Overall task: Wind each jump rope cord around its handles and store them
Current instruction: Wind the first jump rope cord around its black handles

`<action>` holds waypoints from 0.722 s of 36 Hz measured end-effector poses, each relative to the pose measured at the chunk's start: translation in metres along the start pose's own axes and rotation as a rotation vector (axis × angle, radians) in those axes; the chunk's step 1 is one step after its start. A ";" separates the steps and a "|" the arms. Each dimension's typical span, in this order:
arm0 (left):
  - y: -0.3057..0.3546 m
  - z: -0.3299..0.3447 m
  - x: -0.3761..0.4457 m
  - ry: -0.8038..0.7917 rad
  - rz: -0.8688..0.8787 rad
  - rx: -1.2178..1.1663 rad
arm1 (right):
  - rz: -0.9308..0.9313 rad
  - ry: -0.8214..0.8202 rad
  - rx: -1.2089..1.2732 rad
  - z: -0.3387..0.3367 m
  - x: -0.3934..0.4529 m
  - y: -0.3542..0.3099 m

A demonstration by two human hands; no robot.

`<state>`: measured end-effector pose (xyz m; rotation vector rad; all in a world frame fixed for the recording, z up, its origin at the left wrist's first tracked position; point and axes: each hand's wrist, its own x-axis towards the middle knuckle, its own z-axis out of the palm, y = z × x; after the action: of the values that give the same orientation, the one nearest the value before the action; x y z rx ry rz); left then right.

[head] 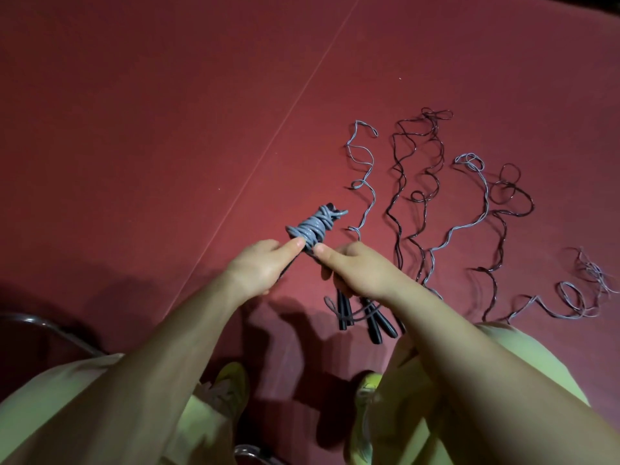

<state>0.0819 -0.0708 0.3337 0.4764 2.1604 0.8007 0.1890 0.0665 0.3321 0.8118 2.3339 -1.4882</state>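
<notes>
— So, what is in the hands?

— A jump rope bundle point(313, 228), grey cord wound round dark handles, held above a red floor point(167, 129). The left hand point(260, 266) curls round the near end of the handles, its thumb laid along the coils. The right hand point(357, 270) meets it from the other side, thumb pressed to the bundle's lower edge, fingers curled under; a short loop of cord sticks out at the bundle's far tip.

— And the other ropes?

— Unwound, stretched in wavy lines on the floor to the right: a grey rope point(364, 182) nearest the bundle, then a dark rope point(419, 169), another grey one point(476, 203), another dark one point(510, 203). A tangle of grey cord point(583, 290) lies farthest right. Several black handles point(375, 320) lie side by side just under the right wrist.

— The person?

— Seated or crouched, pale green trousers point(503, 380) and yellow shoes point(235, 384) below; a metal chair frame point(43, 325) shows at lower left.
</notes>
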 end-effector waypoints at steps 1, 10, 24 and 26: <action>-0.002 0.000 0.001 0.043 0.026 0.079 | -0.015 -0.010 -0.011 0.000 0.000 0.000; -0.001 -0.002 -0.002 0.158 0.142 0.198 | 0.002 0.051 0.078 -0.002 0.001 0.000; 0.003 -0.003 -0.006 0.004 0.169 0.080 | -0.032 0.090 0.289 -0.001 0.001 -0.001; 0.006 -0.004 -0.012 -0.250 0.078 -0.277 | -0.073 0.105 0.279 -0.002 0.001 0.000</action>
<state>0.0866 -0.0743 0.3460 0.4907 1.7786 1.0104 0.1883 0.0686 0.3320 0.8991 2.2820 -1.8747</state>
